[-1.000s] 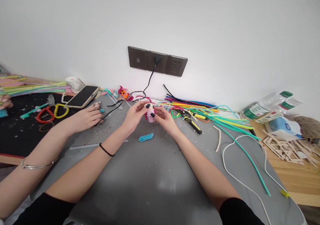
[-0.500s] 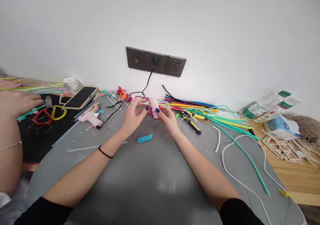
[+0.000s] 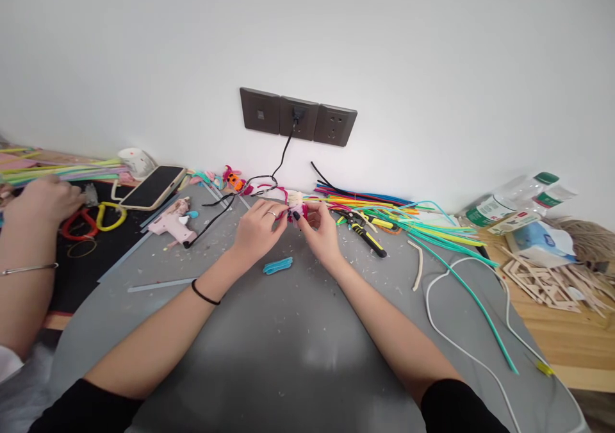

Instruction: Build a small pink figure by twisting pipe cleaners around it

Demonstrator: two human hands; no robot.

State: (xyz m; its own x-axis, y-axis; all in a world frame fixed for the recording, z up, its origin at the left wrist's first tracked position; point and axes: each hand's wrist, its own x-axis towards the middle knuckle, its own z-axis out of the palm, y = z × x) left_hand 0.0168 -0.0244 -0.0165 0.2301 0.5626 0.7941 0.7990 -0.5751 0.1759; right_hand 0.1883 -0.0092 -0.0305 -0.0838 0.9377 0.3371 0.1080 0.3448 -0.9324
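A small pink, magenta and cream figure [image 3: 296,200], seemingly made of pipe cleaners, is held up above the table's far part. My right hand [image 3: 321,233] pinches it from the right, thumb in front. My left hand [image 3: 258,229] is closed at its left side, fingertips together on a magenta pipe cleaner [image 3: 282,191] that loops up from the figure. Fingers hide much of the figure's lower part. Nearer to me on the grey table [image 3: 288,343] lies a folded blue pipe-cleaner bundle [image 3: 277,266].
A pink glue gun [image 3: 173,223] lies left, its black cord running to the wall socket [image 3: 298,118]. Pliers [image 3: 366,236] and many coloured pipe cleaners [image 3: 446,241] lie right, near a white cable [image 3: 435,305]. At far left, another person's hand [image 3: 45,201] is near a phone [image 3: 154,187].
My left hand has closed its fingers at the figure's side, where they were spread before. The magenta strand now loops higher. The other person's hand has shifted slightly.
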